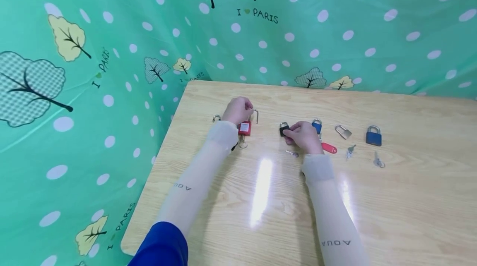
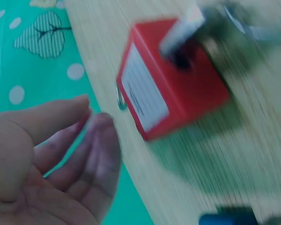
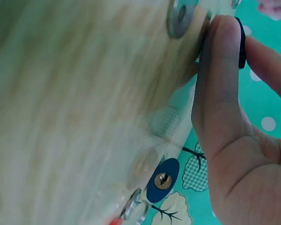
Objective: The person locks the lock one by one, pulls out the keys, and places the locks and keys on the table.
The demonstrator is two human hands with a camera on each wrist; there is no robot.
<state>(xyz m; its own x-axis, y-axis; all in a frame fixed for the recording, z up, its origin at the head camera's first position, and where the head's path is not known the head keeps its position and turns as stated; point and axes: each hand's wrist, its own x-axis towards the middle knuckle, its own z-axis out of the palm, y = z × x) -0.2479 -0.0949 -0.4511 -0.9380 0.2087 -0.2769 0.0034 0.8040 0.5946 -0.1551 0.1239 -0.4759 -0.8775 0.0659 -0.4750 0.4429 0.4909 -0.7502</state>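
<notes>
My left hand (image 1: 237, 111) hovers just above a red padlock (image 1: 244, 128) that bears a white label. In the left wrist view the thumb and fingertips are loosely curved beside the red padlock, apart from it, with nothing seen between them. Its shackle (image 1: 257, 116) stands raised, and a key ring (image 1: 243, 144) lies at its lower end. My right hand (image 1: 303, 135) pinches a small black padlock (image 1: 284, 129) between thumb and fingers; only its dark edge shows in the right wrist view. A loose key (image 1: 292, 153) lies just below that hand.
Right of my right hand are a small blue padlock (image 1: 317, 125), a red key tag (image 1: 329, 147), a silver padlock (image 1: 344, 134) and a larger blue padlock (image 1: 374, 137), with keys (image 1: 350, 151) near them. Another shackle (image 1: 216, 117) pokes out left of my left hand. A green curtain (image 1: 261, 63) borders the table.
</notes>
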